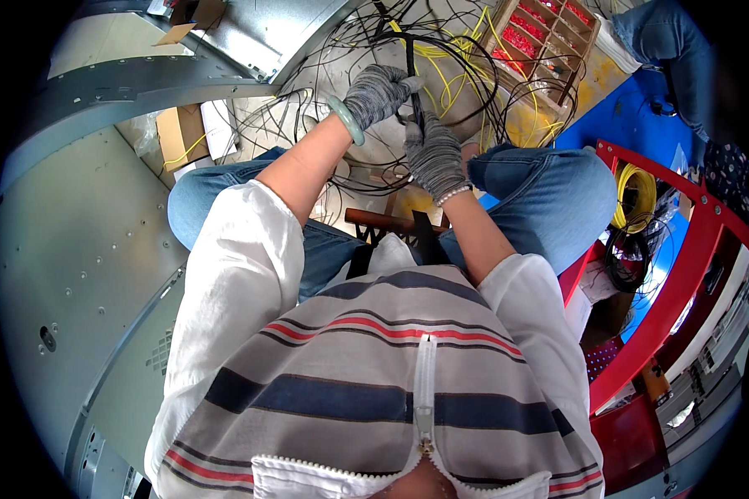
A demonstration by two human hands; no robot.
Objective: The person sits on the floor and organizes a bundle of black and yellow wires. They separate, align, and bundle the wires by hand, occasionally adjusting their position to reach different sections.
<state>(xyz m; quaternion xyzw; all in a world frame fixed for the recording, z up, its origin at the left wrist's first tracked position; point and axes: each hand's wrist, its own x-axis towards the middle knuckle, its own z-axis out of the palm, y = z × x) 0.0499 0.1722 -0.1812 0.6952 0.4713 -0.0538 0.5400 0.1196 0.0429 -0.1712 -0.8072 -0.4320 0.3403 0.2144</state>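
Both my hands wear grey knitted gloves and work at a bundle of black cables (409,56) that runs away from me. My left hand (379,94) comes in from the left, its fingers closed with the tips pressed against the bundle. Just nearer to me, my right hand (435,156) is closed around the bundle's lower part, with thumb and fingers pointing away. Whether a small piece such as a tie or tape sits between the fingers is too small to make out. Loose black cables spread on both sides of the bundle.
Yellow cables (453,66) tangle with black ones beyond my hands. A wooden compartment box (549,37) holds small red parts at the far right. Grey metal panels (83,258) stand left; a red metal frame (699,249) stands right. Another person's jeans-clad leg (666,50) shows far right.
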